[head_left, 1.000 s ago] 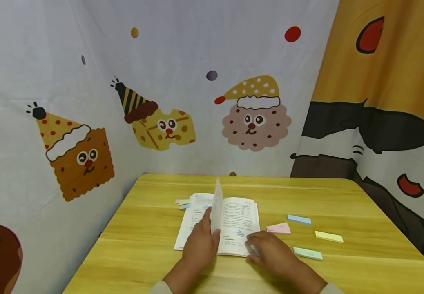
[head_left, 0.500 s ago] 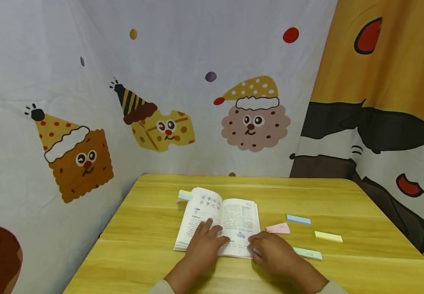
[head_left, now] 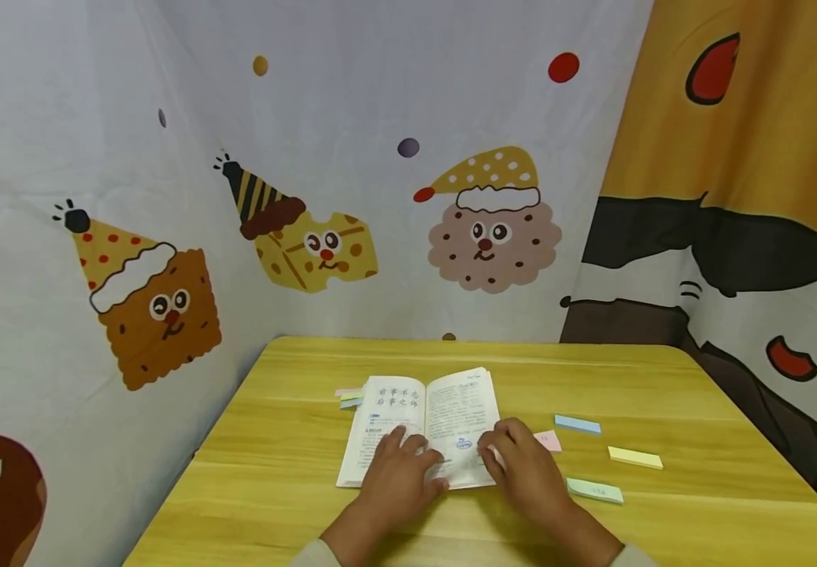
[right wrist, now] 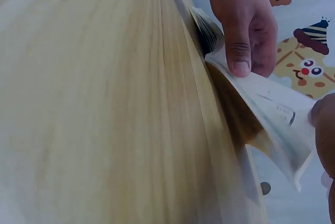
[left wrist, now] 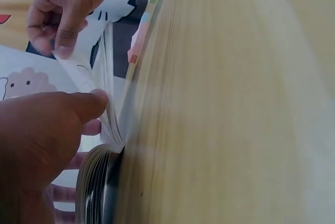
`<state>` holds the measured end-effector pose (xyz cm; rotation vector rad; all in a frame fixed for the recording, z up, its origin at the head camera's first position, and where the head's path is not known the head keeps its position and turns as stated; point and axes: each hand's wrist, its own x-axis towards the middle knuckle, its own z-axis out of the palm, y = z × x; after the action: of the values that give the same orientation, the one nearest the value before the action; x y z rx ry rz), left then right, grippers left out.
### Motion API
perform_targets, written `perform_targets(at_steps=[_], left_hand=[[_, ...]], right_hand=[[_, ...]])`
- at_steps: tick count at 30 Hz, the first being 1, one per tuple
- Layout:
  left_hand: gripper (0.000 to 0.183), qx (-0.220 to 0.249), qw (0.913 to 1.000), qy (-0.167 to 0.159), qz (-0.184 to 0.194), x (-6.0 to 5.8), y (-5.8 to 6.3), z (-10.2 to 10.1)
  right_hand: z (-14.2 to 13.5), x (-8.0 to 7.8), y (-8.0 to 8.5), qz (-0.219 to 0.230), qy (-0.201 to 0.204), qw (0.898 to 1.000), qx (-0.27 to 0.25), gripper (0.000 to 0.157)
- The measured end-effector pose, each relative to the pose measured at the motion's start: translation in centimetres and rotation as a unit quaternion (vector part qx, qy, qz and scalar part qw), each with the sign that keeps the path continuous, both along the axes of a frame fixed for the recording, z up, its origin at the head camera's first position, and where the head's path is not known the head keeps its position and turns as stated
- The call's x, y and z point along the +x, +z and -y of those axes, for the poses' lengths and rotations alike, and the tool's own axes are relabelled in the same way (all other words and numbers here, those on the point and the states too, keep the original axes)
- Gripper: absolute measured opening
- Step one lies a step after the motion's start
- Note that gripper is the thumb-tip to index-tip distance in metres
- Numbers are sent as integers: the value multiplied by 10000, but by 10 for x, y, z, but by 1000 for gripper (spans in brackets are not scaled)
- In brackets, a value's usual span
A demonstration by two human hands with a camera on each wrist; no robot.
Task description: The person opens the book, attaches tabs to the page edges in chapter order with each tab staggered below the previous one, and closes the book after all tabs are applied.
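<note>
An open book (head_left: pixel 390 398) with printed pages lies on the wooden table. My left hand (head_left: pixel 403 479) rests with spread fingers across the lower left page, its thumb reaching over the near end of the spine. Between thumb and fingers my right hand (head_left: pixel 527 476) pinches the outer edge of the right-hand page (head_left: pixel 458 402). In the right wrist view that page (right wrist: pixel 282 103) slants up from the spine toward my right hand (right wrist: pixel 325 135). Pink, yellow and blue index tabs (head_left: pixel 350 400) stick out past the book's left edge.
Right of the book lie small sticky-note pads: pink (head_left: pixel 548 441), partly behind my right hand, blue (head_left: pixel 578 424), yellow (head_left: pixel 635 457) and green (head_left: pixel 595 491). A cartoon-printed cloth (head_left: pixel 352 102) hangs behind the table (head_left: pixel 253 480).
A leaf standing upright at the spine has come down onto the left side under my left hand. My right hand has since raised the right page's outer edge.
</note>
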<state>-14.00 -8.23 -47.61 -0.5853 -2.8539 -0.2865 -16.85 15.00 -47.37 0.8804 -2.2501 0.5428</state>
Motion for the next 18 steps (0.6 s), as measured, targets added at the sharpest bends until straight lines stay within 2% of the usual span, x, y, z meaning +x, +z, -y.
perform_targets(at_steps=[2,5,9,13,16,18], left_hand=[[35,-10,10000,-37,-45,0,0,0],[32,-58,9999,-79,-93,0,-1,0],[31,-45,9995,0,-308,-1,-2,0],[63,687,9950,565,-465,-2,-2,-1],[86,1503,9786,1174,-768,-3,0,0],[92,1755,9669,1482,-1115,-4,1,1]], right_hand=[[0,1,0,131,-223,9997,-55,20],[-2,3,-4,559,-366,9977,101,32],[-5,2,-12,1094,-117,9920,613,23],[-7,3,-15,1484,222,9827,1086,26],[-8,4,-13,1751,337,9748,1341,34],[-9,3,-11,1837,398,9709,1481,38]])
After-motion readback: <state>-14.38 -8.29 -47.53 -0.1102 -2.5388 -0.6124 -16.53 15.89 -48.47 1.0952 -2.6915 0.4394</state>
